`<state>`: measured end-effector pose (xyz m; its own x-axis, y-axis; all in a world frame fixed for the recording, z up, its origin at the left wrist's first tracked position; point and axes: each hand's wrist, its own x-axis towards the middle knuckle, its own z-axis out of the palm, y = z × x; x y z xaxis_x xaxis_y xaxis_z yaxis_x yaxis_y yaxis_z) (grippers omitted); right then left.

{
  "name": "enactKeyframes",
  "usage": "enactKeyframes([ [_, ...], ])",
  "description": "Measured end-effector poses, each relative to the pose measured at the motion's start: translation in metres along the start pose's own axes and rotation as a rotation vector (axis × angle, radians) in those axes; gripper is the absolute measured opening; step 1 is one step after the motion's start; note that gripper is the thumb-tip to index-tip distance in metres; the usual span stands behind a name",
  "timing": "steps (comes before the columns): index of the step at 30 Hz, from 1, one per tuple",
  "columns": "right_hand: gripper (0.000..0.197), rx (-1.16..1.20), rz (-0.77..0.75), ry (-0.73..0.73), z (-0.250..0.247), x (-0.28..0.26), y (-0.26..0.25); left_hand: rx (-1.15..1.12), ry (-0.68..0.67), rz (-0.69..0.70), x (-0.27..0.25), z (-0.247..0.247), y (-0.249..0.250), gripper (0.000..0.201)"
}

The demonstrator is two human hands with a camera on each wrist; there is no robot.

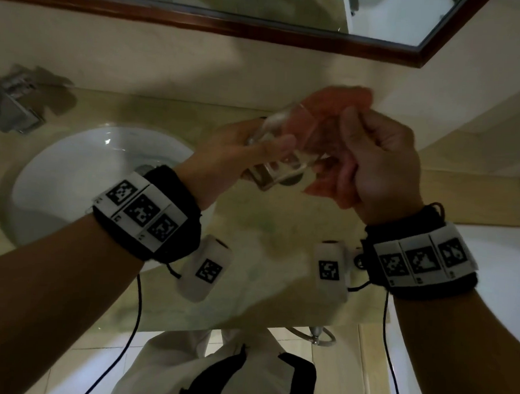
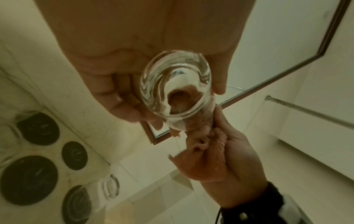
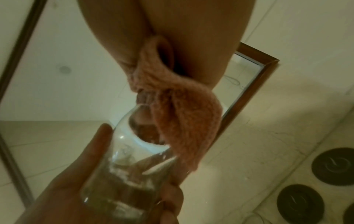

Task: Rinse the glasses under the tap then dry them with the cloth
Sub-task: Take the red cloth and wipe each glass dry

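My left hand (image 1: 255, 149) grips a clear glass (image 1: 280, 147) by its thick base, held tilted in the air above the counter, right of the basin. My right hand (image 1: 373, 160) holds a pink cloth (image 1: 331, 110) bunched up at the glass's mouth. In the left wrist view, part of the cloth (image 2: 206, 159) shows through the base of the glass (image 2: 174, 84), pushed inside. In the right wrist view, the cloth (image 3: 182, 113) hangs from my palm into the rim of the glass (image 3: 130, 166). The tap (image 1: 12, 105) stands far left, blurred.
A white basin (image 1: 75, 171) is sunk into the marble counter (image 1: 266, 227) at the left. Several dark round coasters (image 2: 28, 180) lie on the counter. A wood-framed mirror (image 1: 260, 33) hangs above. A towel ring (image 1: 315, 336) is below the counter's front edge.
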<state>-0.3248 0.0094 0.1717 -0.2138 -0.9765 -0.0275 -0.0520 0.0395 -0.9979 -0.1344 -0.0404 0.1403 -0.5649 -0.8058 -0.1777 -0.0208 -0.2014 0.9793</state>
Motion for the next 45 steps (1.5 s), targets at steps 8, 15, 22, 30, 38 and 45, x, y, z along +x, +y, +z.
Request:
enactKeyframes([
  [8, 0.038, 0.022, -0.253, 0.192, 0.006, 0.004, -0.016, -0.243, 0.238, 0.168, 0.011, 0.008, 0.027, 0.042],
  [15, 0.052, 0.351, -0.248, 0.126, 0.045, 0.005, -0.048, -0.402, 0.224, 0.410, 0.007, 0.018, 0.055, 0.047],
  [22, 0.026, 0.316, -0.407, -0.067, 0.071, 0.006, -0.074, -0.407, 0.301, 0.485, -0.015, 0.019, 0.084, 0.061],
  [30, 0.053, 0.401, -0.112, -0.166, 0.103, -0.001, -0.083, -0.374, 0.348, 0.437, -0.039, -0.003, 0.085, 0.054],
  [38, 0.038, 0.128, -0.236, -0.351, 0.099, 0.027, -0.028, -0.174, 0.479, 0.301, -0.068, -0.016, 0.082, 0.038],
  [45, 0.056, 0.040, -0.112, -0.355, 0.115, 0.000, -0.024, -0.106, 0.442, 0.161, -0.072, -0.023, 0.082, 0.076],
])
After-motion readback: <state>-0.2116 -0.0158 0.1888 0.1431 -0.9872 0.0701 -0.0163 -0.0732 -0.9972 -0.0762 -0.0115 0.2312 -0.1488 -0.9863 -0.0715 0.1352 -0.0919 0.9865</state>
